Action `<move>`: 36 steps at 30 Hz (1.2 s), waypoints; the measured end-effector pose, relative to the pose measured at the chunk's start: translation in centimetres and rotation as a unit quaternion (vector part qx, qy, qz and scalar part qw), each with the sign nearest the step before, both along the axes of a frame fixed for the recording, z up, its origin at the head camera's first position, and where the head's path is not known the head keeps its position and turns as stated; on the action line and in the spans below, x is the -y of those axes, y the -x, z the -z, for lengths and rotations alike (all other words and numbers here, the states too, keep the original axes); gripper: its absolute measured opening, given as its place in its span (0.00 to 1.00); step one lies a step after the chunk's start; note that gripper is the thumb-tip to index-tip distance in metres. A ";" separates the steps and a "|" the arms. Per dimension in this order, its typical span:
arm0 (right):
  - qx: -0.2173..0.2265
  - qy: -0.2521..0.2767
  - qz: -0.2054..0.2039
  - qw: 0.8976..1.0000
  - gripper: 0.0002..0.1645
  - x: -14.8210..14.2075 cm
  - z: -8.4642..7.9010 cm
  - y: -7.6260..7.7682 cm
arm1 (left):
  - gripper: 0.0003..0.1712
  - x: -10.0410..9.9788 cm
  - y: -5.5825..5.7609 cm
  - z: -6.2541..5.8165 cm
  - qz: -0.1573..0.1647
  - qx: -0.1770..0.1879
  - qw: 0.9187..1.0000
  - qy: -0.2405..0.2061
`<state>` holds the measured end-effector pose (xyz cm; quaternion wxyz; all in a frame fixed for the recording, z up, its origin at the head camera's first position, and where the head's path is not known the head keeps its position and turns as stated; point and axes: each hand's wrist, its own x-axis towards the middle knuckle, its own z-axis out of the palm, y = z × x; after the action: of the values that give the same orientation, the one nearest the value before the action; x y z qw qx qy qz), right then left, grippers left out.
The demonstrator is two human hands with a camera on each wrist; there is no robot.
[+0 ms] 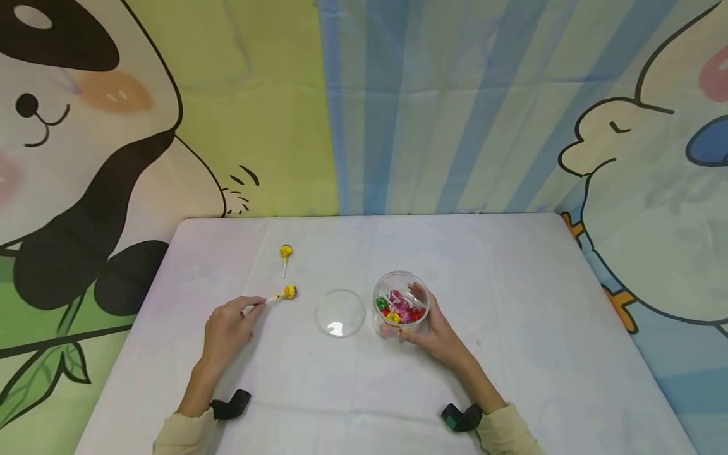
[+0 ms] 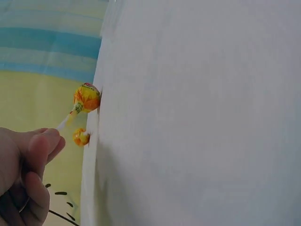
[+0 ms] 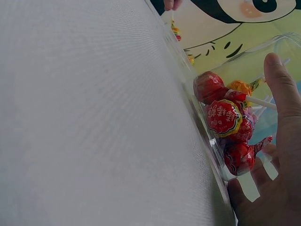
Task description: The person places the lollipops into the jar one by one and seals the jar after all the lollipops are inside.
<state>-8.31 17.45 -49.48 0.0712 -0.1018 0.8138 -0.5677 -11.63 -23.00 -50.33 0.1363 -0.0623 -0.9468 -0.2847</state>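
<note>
My left hand (image 1: 230, 328) pinches the white stick of a yellow lollipop (image 1: 290, 292) between thumb and fingertips, its wrapped head pointing right, close over the table. The left wrist view shows the same lollipop (image 2: 86, 98) with a yellow and orange wrapper. My right hand (image 1: 435, 332) grips a clear round jar (image 1: 400, 278) from its right side, thumb and fingers curved around the wall. Inside the open-topped jar lie several wrapped lollipops (image 1: 400, 306) in red, pink, green and yellow. In the right wrist view, red lollipops (image 3: 223, 117) show through the jar wall.
A second yellow lollipop (image 1: 285, 251) lies behind the held one, stick toward me. Between the hands a clear round lid (image 1: 340, 313) lies flat on the white-covered table (image 1: 512, 272). A cartoon-printed backdrop (image 1: 443, 95) hangs behind the table's far edge.
</note>
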 end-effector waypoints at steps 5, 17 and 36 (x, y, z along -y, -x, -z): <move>0.003 0.008 -0.001 1.000 0.60 -0.2 1.4 0.4 | 0.09 -2.0 1.0 -0.5 0.041 -0.049 0.992 -0.110; -0.005 0.030 0.009 0.999 0.61 -0.9 4.2 0.7 | 0.07 -12.3 2.6 -9.5 0.234 -0.039 0.937 -0.257; -0.010 0.019 -0.004 1.000 0.62 -1.1 3.7 0.6 | 0.05 -22.8 3.8 -8.1 0.264 0.045 0.960 0.077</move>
<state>-8.91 18.51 -53.16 0.0637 -0.1119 0.8029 -0.5820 -15.41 -0.15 -42.19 0.0078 -0.3077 -0.9208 -0.2398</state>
